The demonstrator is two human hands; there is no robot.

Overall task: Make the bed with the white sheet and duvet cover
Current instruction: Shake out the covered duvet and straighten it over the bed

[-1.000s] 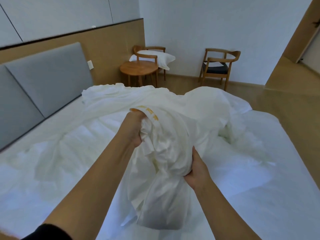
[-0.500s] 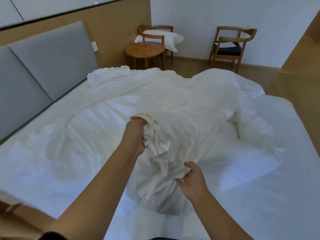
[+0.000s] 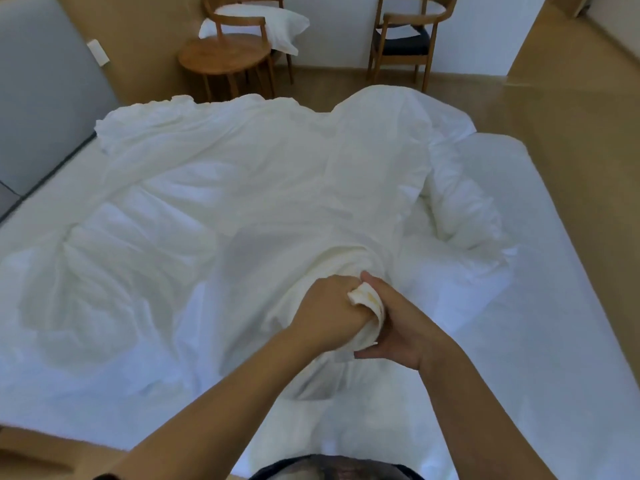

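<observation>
Holds a bunched end of the crumpled duvet cover, spread over the white sheet towards its far side, with left hand fisted round the wad and right hand curled under it, just beside.

The duvet cover is thin, matt white cloth, heavily creased; the sheet under it lies smoother. The table and chair are smooth, lightly glossy wood. The headboard looks like grey matt fabric.

Duvet cover on bed; table, chairs behind.
</observation>
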